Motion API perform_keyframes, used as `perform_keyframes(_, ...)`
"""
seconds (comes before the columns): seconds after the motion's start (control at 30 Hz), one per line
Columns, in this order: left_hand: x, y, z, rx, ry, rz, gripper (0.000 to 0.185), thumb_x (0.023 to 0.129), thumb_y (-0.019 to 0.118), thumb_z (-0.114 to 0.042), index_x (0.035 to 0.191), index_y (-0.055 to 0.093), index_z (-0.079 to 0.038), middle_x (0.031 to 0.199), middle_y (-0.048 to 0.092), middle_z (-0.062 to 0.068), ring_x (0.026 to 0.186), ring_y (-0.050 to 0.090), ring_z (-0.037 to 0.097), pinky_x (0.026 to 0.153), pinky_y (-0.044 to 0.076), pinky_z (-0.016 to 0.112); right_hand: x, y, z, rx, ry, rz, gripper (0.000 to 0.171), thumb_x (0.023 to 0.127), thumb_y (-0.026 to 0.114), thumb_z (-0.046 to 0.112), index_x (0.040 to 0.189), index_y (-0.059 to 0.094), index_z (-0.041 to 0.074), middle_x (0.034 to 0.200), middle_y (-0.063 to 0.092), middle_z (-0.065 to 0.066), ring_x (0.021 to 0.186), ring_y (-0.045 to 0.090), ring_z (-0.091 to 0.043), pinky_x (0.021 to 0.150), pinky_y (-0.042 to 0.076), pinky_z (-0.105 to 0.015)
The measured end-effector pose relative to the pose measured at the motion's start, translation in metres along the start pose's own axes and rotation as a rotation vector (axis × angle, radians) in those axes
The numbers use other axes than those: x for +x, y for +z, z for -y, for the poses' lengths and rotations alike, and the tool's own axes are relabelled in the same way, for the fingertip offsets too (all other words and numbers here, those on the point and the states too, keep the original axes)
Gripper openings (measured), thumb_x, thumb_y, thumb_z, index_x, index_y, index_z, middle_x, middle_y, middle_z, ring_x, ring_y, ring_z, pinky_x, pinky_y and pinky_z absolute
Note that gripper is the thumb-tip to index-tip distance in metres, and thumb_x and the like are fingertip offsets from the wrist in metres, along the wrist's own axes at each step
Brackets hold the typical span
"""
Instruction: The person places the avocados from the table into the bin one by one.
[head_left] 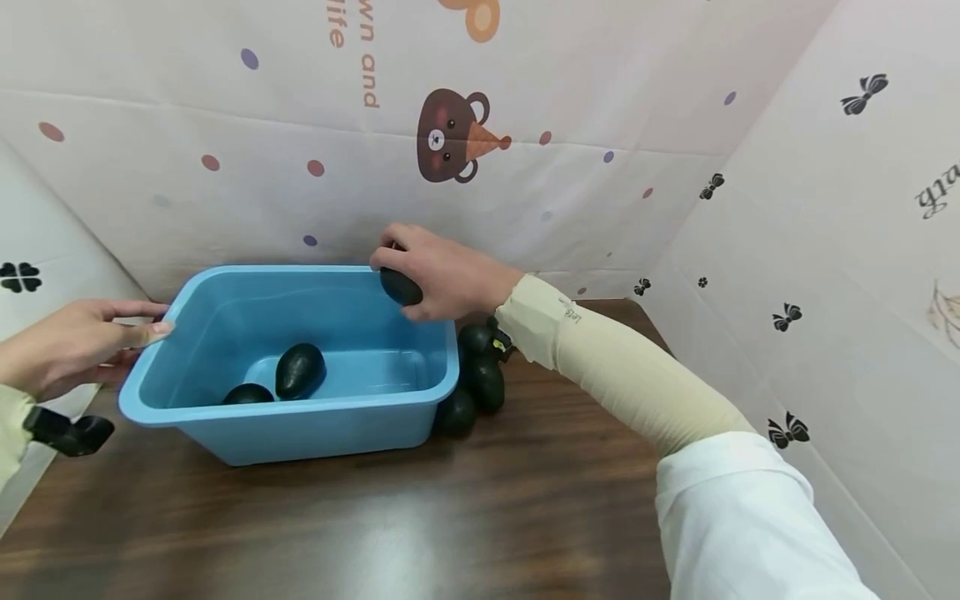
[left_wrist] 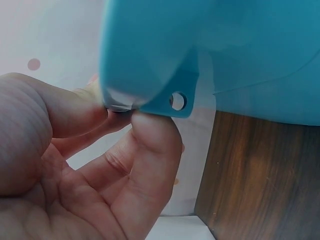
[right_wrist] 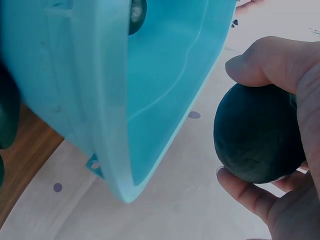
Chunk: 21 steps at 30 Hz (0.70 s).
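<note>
A light blue plastic bin stands on the table, with two dark green avocados on its floor. At its left end my left hand pinches the rim between thumb and fingers; the left wrist view shows the fingertips by a small holed tab. My right hand grips another avocado over the bin's back right corner. In the right wrist view thumb and fingers wrap that avocado, apart from the bin wall.
Several more avocados lie heaped on the brown wooden table against the bin's right side. A printed white cloth wall rises close behind the bin. Another white wall borders the table's right side.
</note>
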<state>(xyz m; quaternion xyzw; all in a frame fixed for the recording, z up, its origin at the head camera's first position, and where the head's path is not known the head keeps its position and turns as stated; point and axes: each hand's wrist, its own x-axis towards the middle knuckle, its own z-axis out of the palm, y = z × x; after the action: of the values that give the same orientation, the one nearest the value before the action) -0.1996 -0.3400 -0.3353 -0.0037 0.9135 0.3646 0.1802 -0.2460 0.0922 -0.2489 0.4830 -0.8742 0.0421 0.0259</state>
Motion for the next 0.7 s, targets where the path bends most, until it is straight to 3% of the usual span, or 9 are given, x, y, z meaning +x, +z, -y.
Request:
perform_keyframes(0.27,0.003,0.000,-0.002,-0.006,0.009,0.006,0.079,0.111,0.044,-0.039,0.158,0.013,0.016,0.119,0.061,0.041,0.081,0.067,0.025,0.078,0.066,0.052,0.013,-0.002,0.007,-0.026,0.011,0.040,0.056,0.092,0.078,0.032,0.142,0.057,0.019,0.141,0.050,-0.006,0.127,0.047,-0.020,0.105,0.053,-0.032)
perform_keyframes(0.7,0.004,0.000,0.004,-0.024,0.011,0.002,0.079,0.112,0.044,-0.037,0.158,0.008,0.016,0.117,0.062,0.041,0.081,0.069,0.025,0.078,0.066,0.053,0.036,0.001,0.022,-0.101,-0.007,0.069,0.055,0.094,0.074,0.039,0.143,0.055,0.025,0.143,0.050,0.000,0.129,0.046,-0.014,0.106,0.046,-0.020)
